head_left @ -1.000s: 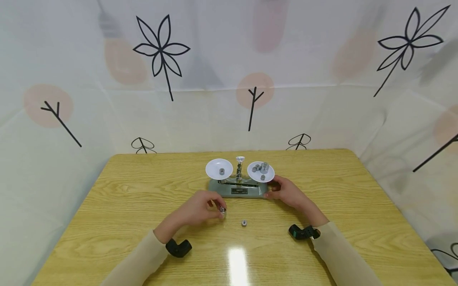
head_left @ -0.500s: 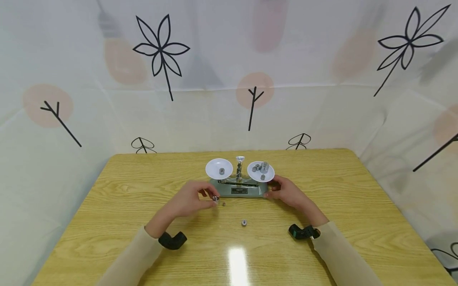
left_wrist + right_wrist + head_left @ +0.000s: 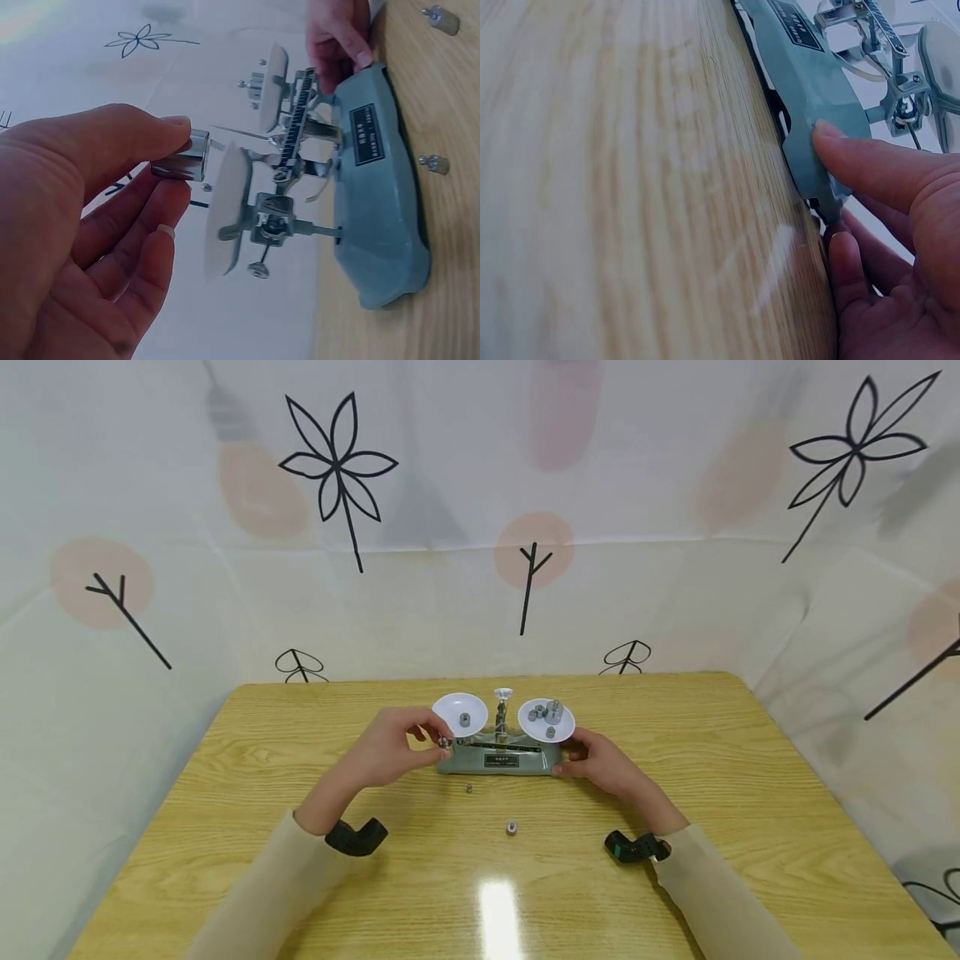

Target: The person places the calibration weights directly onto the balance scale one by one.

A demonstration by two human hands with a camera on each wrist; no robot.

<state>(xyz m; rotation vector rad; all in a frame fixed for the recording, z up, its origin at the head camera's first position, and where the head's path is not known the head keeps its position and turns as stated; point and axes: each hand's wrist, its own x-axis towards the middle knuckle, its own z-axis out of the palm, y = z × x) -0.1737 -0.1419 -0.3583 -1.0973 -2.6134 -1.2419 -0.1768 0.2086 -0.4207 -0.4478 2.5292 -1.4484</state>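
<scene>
My left hand (image 3: 386, 747) pinches a shiny metal weight (image 3: 193, 156) between thumb and fingertips, beside the left pan (image 3: 447, 708) of a balance scale. One small weight (image 3: 465, 720) sits in that white pan. Several weights, one of them larger (image 3: 555, 712), stand in the right pan (image 3: 566, 732). The scale has a grey-green base (image 3: 467, 763). At the base's right end, my right hand (image 3: 600, 766) grips it, the thumb (image 3: 855, 154) lying on the front of the base and the other fingers tucked around the end.
Two loose weights stand on the wooden table (image 3: 300, 727) in front of the scale: a tiny one (image 3: 469, 788) near the base and a bigger one (image 3: 512, 828) closer to me. A patterned white cloth (image 3: 450, 610) hangs behind and at both sides.
My left hand has lifted the weight up from the table, moving away from me and slightly left to the left pan. The tiny weight has come into view. My right hand stays in place.
</scene>
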